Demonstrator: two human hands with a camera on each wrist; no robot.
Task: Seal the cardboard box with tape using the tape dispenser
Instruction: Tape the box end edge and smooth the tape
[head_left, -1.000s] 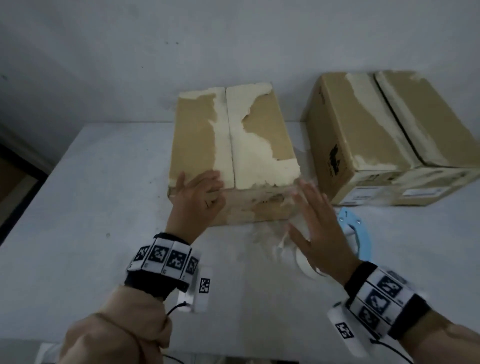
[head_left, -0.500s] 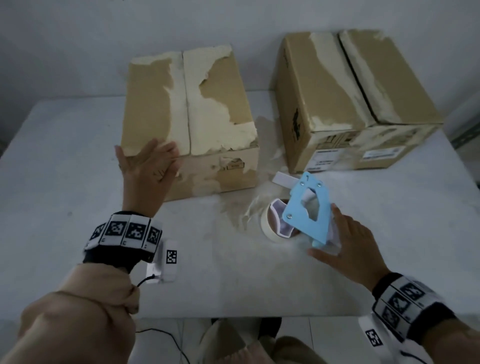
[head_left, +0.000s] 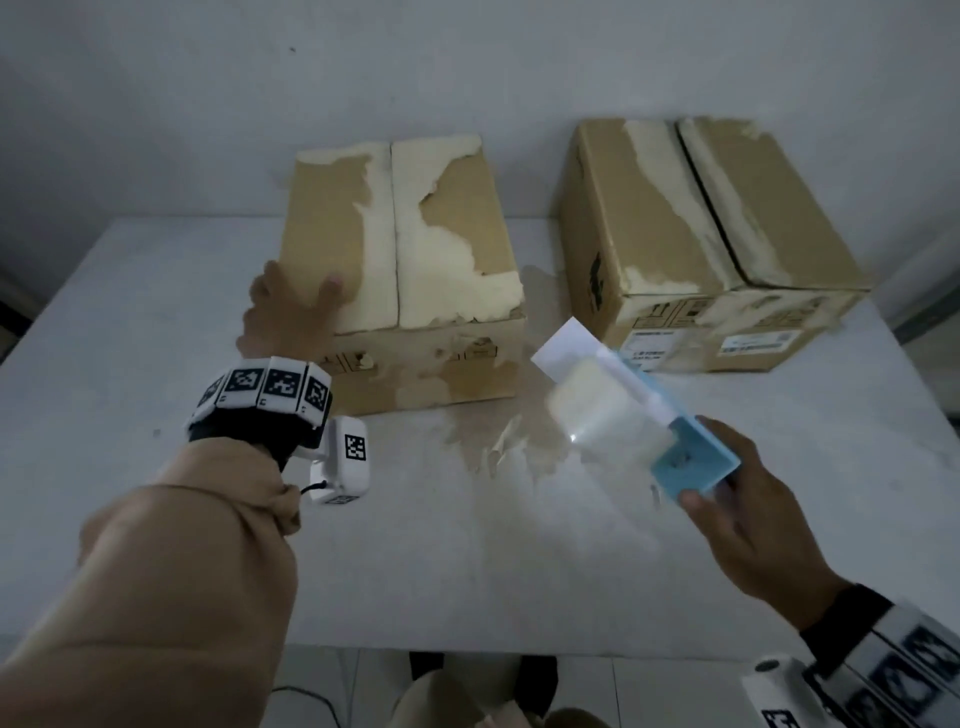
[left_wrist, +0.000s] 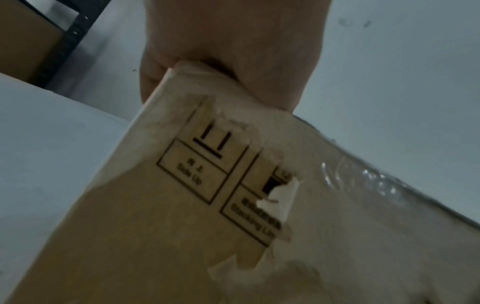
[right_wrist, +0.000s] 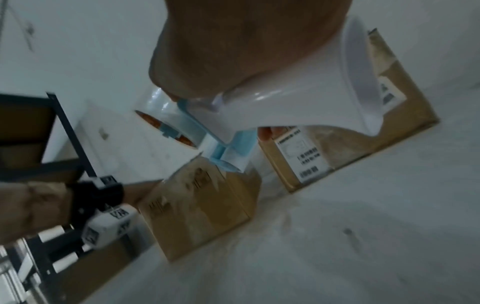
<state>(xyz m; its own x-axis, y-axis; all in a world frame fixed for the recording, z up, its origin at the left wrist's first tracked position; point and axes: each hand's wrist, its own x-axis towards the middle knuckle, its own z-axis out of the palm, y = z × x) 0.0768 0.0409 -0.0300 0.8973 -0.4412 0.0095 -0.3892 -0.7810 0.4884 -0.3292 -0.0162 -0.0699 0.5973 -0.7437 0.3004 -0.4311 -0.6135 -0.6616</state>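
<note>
A worn cardboard box (head_left: 415, 249) with closed flaps and torn paper patches stands mid-table. My left hand (head_left: 291, 312) rests flat on its near-left top corner (left_wrist: 182, 82), fingers straight; the box's front face (left_wrist: 233, 205) fills the left wrist view. My right hand (head_left: 737, 509) grips the handle of a blue and white tape dispenser (head_left: 639, 415) holding a clear tape roll, lifted above the table to the right of the box. In the right wrist view the dispenser (right_wrist: 233, 133) is blurred, with the box (right_wrist: 202, 205) beyond it.
A second, larger cardboard box (head_left: 701, 234) stands at the back right of the white table (head_left: 467, 571). Torn paper scraps (head_left: 498, 447) lie in front of the first box. A dark shelf frame (right_wrist: 64, 133) stands to the left. A wall is close behind.
My right hand picked the tape dispenser up off the table and raised it, turned towards the box. My left hand stays on the box's near-left corner.
</note>
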